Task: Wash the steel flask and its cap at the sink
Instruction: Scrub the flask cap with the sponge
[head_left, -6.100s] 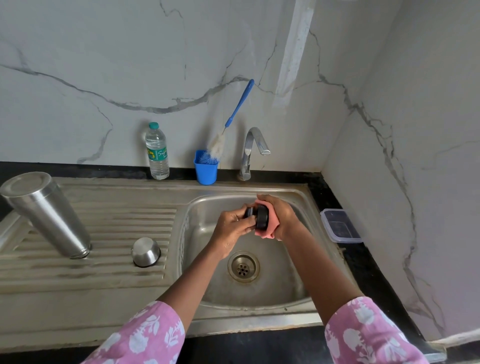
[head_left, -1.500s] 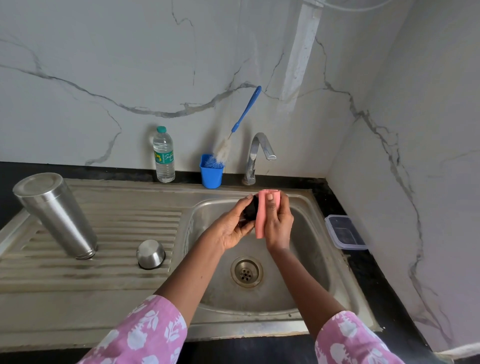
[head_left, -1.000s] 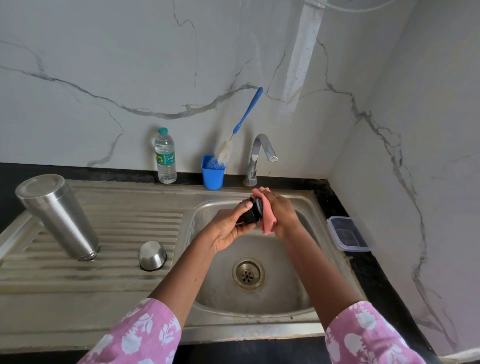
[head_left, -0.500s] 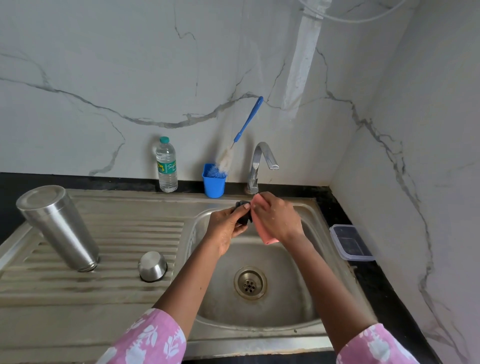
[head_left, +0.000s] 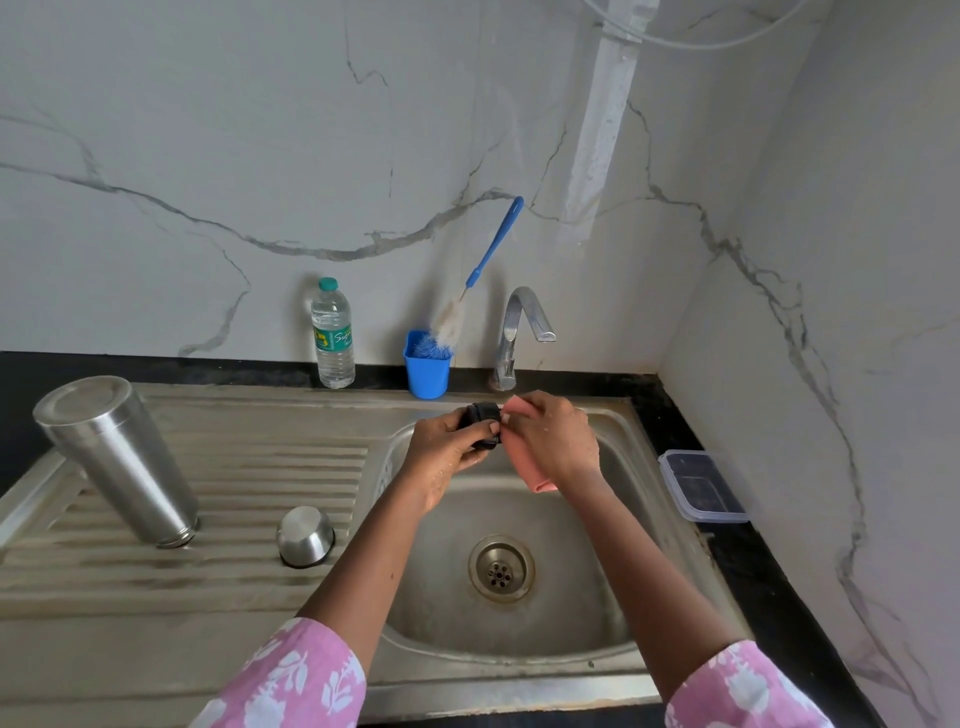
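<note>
Black cap (head_left: 481, 426), pink sponge (head_left: 540, 480), blue cup (head_left: 427, 370).

left hand (head_left: 447, 447) grips black cap (head_left: 480, 423) | right hand (head_left: 553, 441) holds pink sponge (head_left: 537, 480) against it | above sink (head_left: 618, 587)

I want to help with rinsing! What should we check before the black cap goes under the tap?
1. Left hand has a firm grip on the cap: ok.
2. Right hand holds the sponge: ok.
3. Tap running: not ok, no water shows.
4. Drain uncovered: ok.
5. Cap scrubbed all over: cannot tell.
6. Flask standing clear of the hands: ok.
</note>
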